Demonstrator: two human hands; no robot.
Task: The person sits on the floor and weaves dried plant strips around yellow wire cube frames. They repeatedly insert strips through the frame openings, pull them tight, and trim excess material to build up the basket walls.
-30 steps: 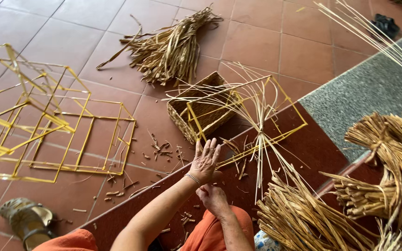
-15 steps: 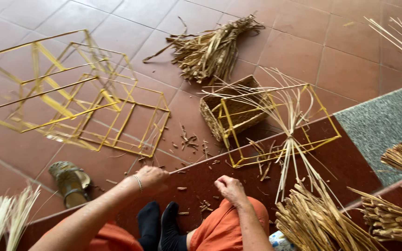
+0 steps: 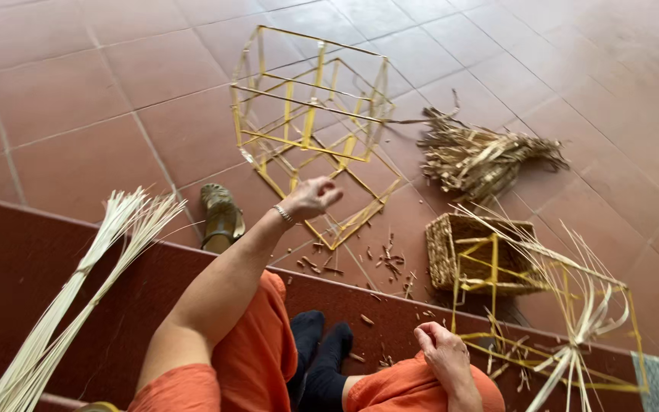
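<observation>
Fingers of the left hand (image 3: 310, 198) are curled loosely together, thumb near the fingertips, with nothing visibly pinched between them; the arm is stretched out over the floor. Just beyond those fingers, and partly under them from this view, stands the stack of yellow strip frames (image 3: 310, 114), open box-shaped frames of thin yellow strips on the red tiled floor (image 3: 78, 91). Whether the fingertips touch the nearest frame edge cannot be told.

The right hand (image 3: 442, 357) rests palm-down on the orange-clad knee, fingers slightly bent and lying close together, holding nothing.

Right of the right hand's fingers lies another yellow frame (image 3: 497, 305) with pale reed strands (image 3: 581, 320) fanned across it, and behind it a small woven basket (image 3: 459, 244). Farther from the fingers, a bundle of dried straw (image 3: 482, 156) lies on the tiles. Short cut scraps (image 3: 387, 259) are scattered between the two hands. Left of the left arm a long sheaf of pale reeds (image 3: 78, 290) lies on the dark red step (image 3: 9, 252), and a sandal (image 3: 221, 216) sits just beside the wrist.
</observation>
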